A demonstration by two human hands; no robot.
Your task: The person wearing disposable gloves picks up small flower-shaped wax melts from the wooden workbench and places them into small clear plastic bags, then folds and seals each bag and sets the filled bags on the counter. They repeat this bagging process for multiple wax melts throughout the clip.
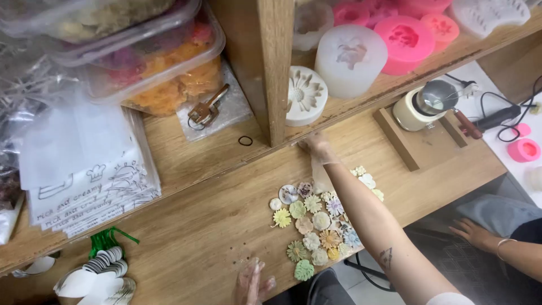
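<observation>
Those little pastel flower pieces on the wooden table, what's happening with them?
A cluster of small pastel flower-shaped cast pieces lies on the wooden table. The person's right hand, in a thin clear glove, reaches past them to the edge of the wooden shelf, below a round white flower mould. Their gloved left hand rests flat on the table. Another person's hand rests at the right.

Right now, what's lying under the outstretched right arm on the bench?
Under the right arm lies a cluster of small moulded flower pieces, cream, green, orange and grey, on the wooden bench. The arm covers the cluster's right part, so pieces there cannot be seen.
</observation>
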